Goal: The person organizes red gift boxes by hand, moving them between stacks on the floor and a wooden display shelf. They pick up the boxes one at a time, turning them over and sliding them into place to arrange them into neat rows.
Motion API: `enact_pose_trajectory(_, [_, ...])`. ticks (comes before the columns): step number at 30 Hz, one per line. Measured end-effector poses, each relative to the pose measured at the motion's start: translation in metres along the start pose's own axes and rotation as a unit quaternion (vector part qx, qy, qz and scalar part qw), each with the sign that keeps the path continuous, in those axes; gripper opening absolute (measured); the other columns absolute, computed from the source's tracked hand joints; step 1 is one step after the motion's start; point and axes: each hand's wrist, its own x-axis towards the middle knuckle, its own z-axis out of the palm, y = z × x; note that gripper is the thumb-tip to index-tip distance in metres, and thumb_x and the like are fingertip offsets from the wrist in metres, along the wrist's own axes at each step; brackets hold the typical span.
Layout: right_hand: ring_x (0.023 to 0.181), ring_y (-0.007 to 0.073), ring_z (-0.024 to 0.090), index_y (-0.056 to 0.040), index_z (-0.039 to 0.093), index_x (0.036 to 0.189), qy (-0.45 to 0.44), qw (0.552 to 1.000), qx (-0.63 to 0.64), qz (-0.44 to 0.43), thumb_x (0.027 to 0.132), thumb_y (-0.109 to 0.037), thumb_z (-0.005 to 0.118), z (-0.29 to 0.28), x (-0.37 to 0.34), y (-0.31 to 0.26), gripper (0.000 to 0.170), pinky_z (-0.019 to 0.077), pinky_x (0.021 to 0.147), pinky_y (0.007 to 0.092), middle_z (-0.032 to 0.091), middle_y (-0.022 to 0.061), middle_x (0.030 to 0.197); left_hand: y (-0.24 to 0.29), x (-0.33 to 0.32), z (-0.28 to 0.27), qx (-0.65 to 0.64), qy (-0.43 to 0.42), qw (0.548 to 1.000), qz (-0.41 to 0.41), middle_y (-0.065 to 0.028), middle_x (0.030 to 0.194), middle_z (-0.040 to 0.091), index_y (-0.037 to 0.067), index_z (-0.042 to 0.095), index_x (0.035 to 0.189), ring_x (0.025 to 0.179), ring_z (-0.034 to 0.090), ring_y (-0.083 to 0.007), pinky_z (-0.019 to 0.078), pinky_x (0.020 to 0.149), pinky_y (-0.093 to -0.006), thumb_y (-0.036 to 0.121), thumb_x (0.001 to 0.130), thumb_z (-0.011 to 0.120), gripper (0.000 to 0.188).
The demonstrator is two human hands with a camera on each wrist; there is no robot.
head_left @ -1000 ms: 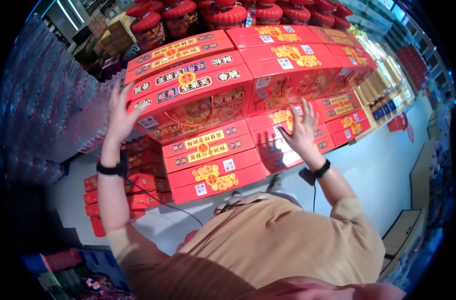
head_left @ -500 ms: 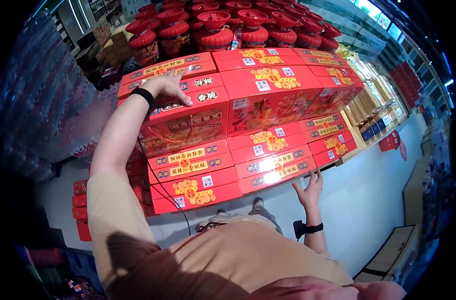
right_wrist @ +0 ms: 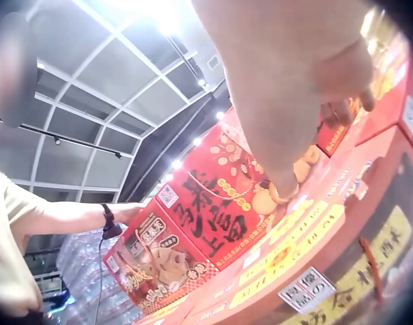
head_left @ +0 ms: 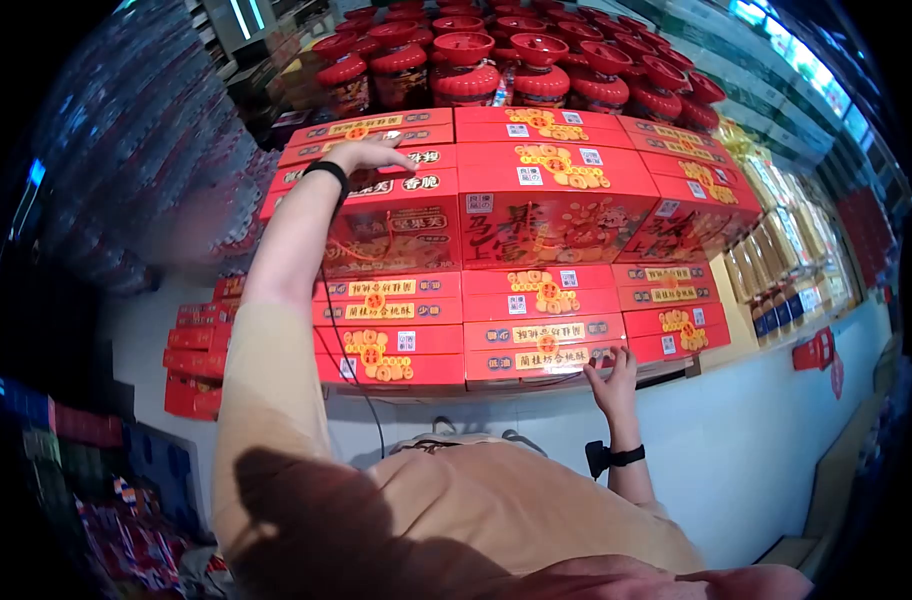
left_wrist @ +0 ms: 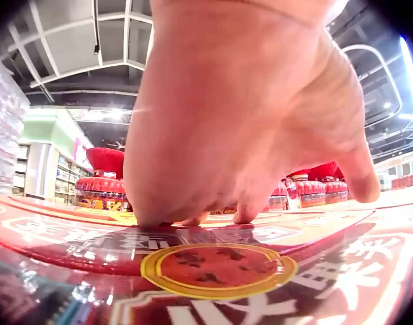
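Note:
My left hand (head_left: 368,160) rests on top of the upper left red gift box (head_left: 396,228), its fingers reaching right across the printed lid. Seen close in the left wrist view, that hand (left_wrist: 233,115) touches the glossy box top with its fingertips. The right hand (head_left: 616,385) is at the front right corner of a lower red box (head_left: 534,358), fingers loosely spread by its edge. In the right wrist view the right hand (right_wrist: 288,88) overlaps the lower boxes, while the upper middle box (right_wrist: 216,193), with a corded handle, stands behind.
Red-lidded jars (head_left: 466,85) stand in rows behind the boxes. More red boxes (head_left: 191,365) are stacked on the floor at left, near wrapped bottle packs (head_left: 146,190). Golden packages (head_left: 761,265) stand at right. A cable (head_left: 361,380) hangs from the left wrist.
My left hand has gone from the upper left box's left end to its top. The right hand has moved from a lower box's top to its front right corner. The head view has shifted.

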Motion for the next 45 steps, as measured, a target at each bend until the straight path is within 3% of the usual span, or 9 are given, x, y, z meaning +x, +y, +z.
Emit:
enact_pose_trajectory(5, [0.130, 0.0463, 0.046, 0.0012, 0.050, 0.135, 0.019, 0.996, -0.004, -0.086, 0.080, -0.035, 0.082, -0.017, 0.021, 0.014, 0.073, 0.0419, 0.108, 0.0506, 0.045, 0.0299, 0.140, 0.027, -0.011, 0.029, 0.043, 0.104, 0.993, 0.020, -0.0234, 0.168, 0.011, 0.010, 0.022, 0.162, 0.157, 0.011, -0.0357, 0.0176, 0.125, -0.0476, 0.078, 0.077, 0.063, 0.116])
enact_pose_trajectory(17, [0.102, 0.0375, 0.062, -0.0025, 0.065, 0.099, -0.046, 0.981, 0.072, -0.172, 0.087, -0.020, 0.076, 0.001, -0.025, 0.113, 0.024, 0.0495, 0.090, 0.0460, 0.066, 0.0154, 0.104, 0.029, -0.238, 0.224, 0.075, 0.368, 0.909, 0.182, -0.0190, 0.113, 0.067, -0.001, 0.065, 0.113, 0.109, 0.064, -0.0369, 0.0525, 0.092, -0.0424, 0.026, 0.089, 0.074, 0.037])
enact_pose_trajectory(25, [0.096, 0.0364, 0.067, -0.0019, 0.071, 0.104, -0.430, 0.859, 0.021, -0.278, 0.087, -0.033, 0.075, 0.060, -0.055, 0.077, 0.035, 0.0546, 0.085, 0.0439, 0.070, 0.0178, 0.103, -0.241, -0.475, 0.531, -0.104, 0.251, 0.885, -0.378, -0.0222, 0.093, 0.070, 0.005, 0.071, 0.094, 0.090, 0.067, -0.0423, 0.0525, 0.078, -0.0509, 0.031, 0.096, 0.057, 0.029])
enact_pose_trajectory(26, [0.099, 0.0364, 0.068, -0.0033, 0.070, 0.107, -0.474, 0.832, -0.017, -0.289, 0.088, -0.037, 0.073, 0.070, -0.057, 0.071, 0.039, 0.0550, 0.087, 0.0436, 0.070, 0.0166, 0.106, -0.295, -0.523, 0.596, 0.109, 0.223, 0.931, -0.268, -0.0182, 0.084, 0.071, 0.004, 0.071, 0.092, 0.080, 0.069, -0.0346, 0.0547, 0.072, -0.0452, 0.030, 0.096, 0.060, 0.028])
enact_pose_trajectory(28, [0.105, 0.0355, 0.066, -0.0079, 0.066, 0.120, -0.538, 0.771, -0.126, -0.316, 0.088, -0.044, 0.072, 0.086, -0.060, 0.051, 0.048, 0.0536, 0.091, 0.0452, 0.069, 0.0157, 0.116, -0.308, -0.611, 0.666, 0.032, -0.075, 0.861, -0.501, -0.0126, 0.107, 0.075, 0.010, 0.076, 0.101, 0.094, 0.072, -0.0325, 0.0573, 0.079, -0.0474, 0.033, 0.094, 0.056, 0.031])
enact_pose_trajectory(32, [0.115, 0.0357, 0.063, -0.0117, 0.061, 0.131, -0.563, 0.704, -0.243, -0.359, 0.087, -0.052, 0.070, 0.140, -0.072, 0.013, 0.060, 0.0496, 0.098, 0.0496, 0.067, 0.0159, 0.124, -0.310, -0.750, 0.763, 0.061, -0.352, 0.887, -0.292, -0.0101, 0.096, 0.077, 0.011, 0.077, 0.092, 0.089, 0.074, -0.0273, 0.0575, 0.074, -0.0466, 0.029, 0.079, 0.078, 0.023])
enact_pose_trajectory(35, [0.120, 0.0359, 0.062, -0.0101, 0.060, 0.132, -0.545, 0.687, -0.334, -0.345, 0.090, -0.055, 0.067, 0.189, -0.094, -0.038, 0.062, 0.0500, 0.099, 0.0496, 0.065, 0.0168, 0.128, -0.291, -0.771, 0.812, -0.258, -0.064, 0.779, -0.567, -0.0124, 0.075, 0.073, 0.006, 0.072, 0.078, 0.069, 0.071, -0.0283, 0.0556, 0.066, -0.0461, 0.031, 0.088, 0.068, 0.027])
enact_pose_trajectory(43, [0.115, 0.0379, 0.064, -0.0090, 0.060, 0.130, -0.598, 0.517, -0.306, -0.530, 0.090, -0.053, 0.066, 0.311, -0.231, -0.231, 0.060, 0.0527, 0.096, 0.0496, 0.067, 0.0170, 0.122, -0.312, -0.796, 0.831, -0.329, 0.031, 0.814, -0.478, -0.0153, 0.071, 0.071, -0.001, 0.071, 0.083, 0.062, 0.069, -0.0287, 0.0548, 0.065, -0.0441, 0.047, 0.096, 0.053, 0.052])
enact_pose_trajectory(45, [0.114, 0.0370, 0.064, -0.0090, 0.060, 0.131, -0.588, 0.511, -0.320, -0.539, 0.089, -0.052, 0.067, 0.333, -0.263, -0.279, 0.060, 0.0526, 0.097, 0.0491, 0.066, 0.0173, 0.122, -0.317, -0.790, 0.820, -0.463, 0.106, 0.656, -0.587, -0.0134, 0.065, 0.070, -0.001, 0.070, 0.075, 0.055, 0.066, -0.0245, 0.0537, 0.063, -0.0411, 0.044, 0.094, 0.061, 0.049])
